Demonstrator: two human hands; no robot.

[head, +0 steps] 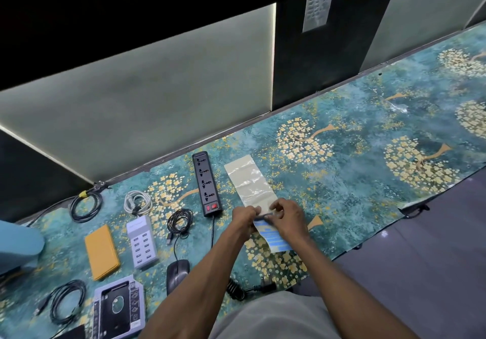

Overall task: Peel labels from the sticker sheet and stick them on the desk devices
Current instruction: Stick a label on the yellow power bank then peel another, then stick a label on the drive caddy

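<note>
A long sticker sheet lies on the teal flowered desk mat; its far part is bare cream backing, its near end carries blue labels. My left hand and my right hand meet over the middle of the sheet, fingertips pinched together on a thin dark strip, apparently a label. A black power strip lies just left of the sheet. Further left are a white multi-port USB charger, an orange flat case, a black mouse and a drive caddy.
Coiled cables lie at the left: black, white, thin black and another black coil. A blue object sits at the far left edge. A wall panel runs behind the desk; the desk edge drops off at right.
</note>
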